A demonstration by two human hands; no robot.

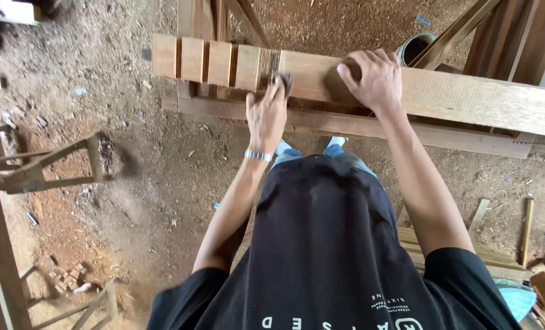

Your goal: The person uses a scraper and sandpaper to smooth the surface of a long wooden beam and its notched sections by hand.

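Soft, even daylight, faint shadows on the dirt floor (162, 183), sharp focus, slight wide-angle stretch at the edges.

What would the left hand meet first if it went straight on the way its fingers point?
The left hand already holds a dark pad on the plank. Straight on, it would likely cross the sawn notches, then bare ground; depth is unclear.

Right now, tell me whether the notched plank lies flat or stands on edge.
Flat: the plank shows its broad face up, the right hand pressing on it.
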